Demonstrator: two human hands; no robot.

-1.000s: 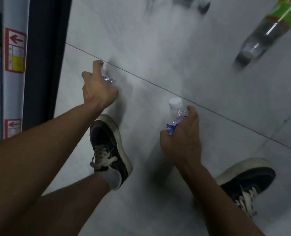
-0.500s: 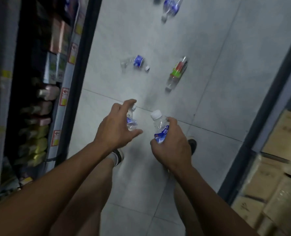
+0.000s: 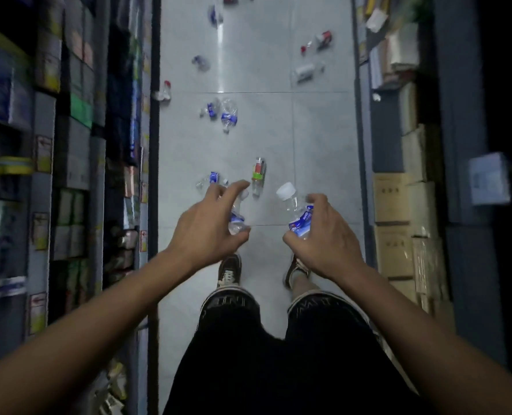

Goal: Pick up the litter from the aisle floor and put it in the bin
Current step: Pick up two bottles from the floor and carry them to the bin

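My left hand [image 3: 208,232] grips a small crumpled clear bottle with a blue label [image 3: 237,220], mostly hidden by the fingers. My right hand [image 3: 323,238] holds a clear water bottle with a white cap and blue label [image 3: 296,212], cap tilted up and to the left. Both hands are raised in front of me above the grey tiled aisle floor [image 3: 308,139]. More litter lies ahead: a green-labelled bottle [image 3: 258,175], a crushed blue-labelled bottle [image 3: 209,180], a pair of clear bottles [image 3: 225,112] and several more farther down. No bin is in view.
Stocked shelves [image 3: 69,160] line the left side of the narrow aisle. Cardboard boxes [image 3: 394,223] are stacked along the right. My two dark shoes [image 3: 230,271] stand on the floor below my hands, my legs in dark shorts.
The view has risen from close to the floor to standing height, showing the whole aisle. Both hands came up with their bottles and stay in front of me.
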